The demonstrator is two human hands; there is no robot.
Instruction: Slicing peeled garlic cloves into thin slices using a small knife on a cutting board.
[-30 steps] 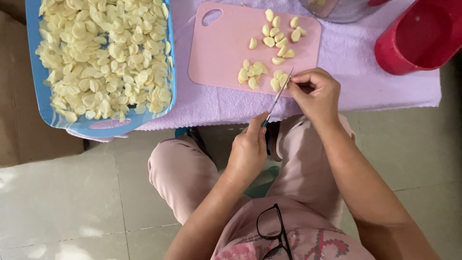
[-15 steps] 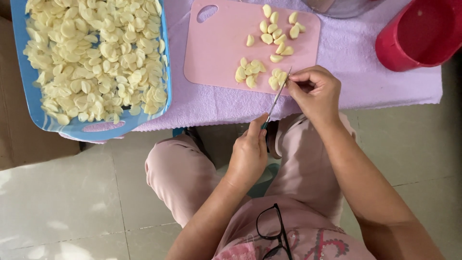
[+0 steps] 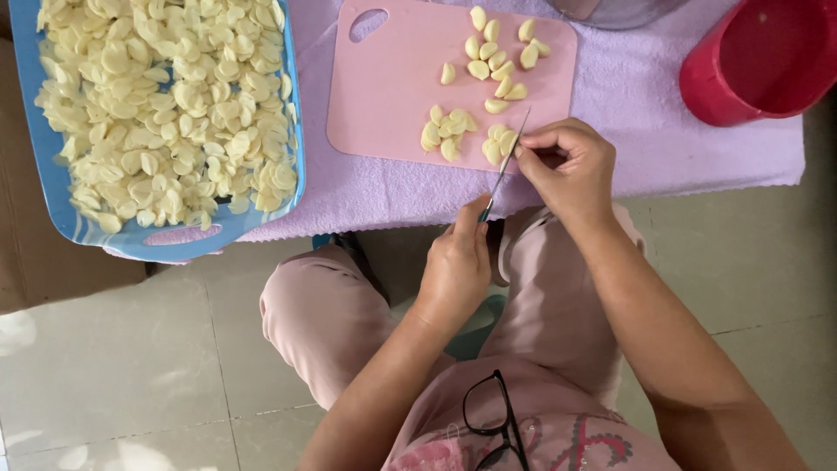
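Your left hand (image 3: 458,262) has its grip closed around the handle of a small knife (image 3: 504,166), whose thin blade runs up and to the right over the near edge of the pink cutting board (image 3: 388,96). Your right hand (image 3: 567,166) pinches its fingers tight at the blade's upper part, at the board's near right corner; what it holds there is too small to tell. Peeled garlic cloves (image 3: 493,52) lie in loose clusters on the board, one group near the far edge and others just beside the blade. The board sits on a surface covered with a lilac towel (image 3: 636,105). To the left, a blue tray (image 3: 52,187) heaped with garlic pieces overhangs the surface's near edge. A red tub (image 3: 750,70) stands at the right. Below, pale floor tiles (image 3: 113,366) show around your knees, and black glasses (image 3: 493,423) hang at your chest.
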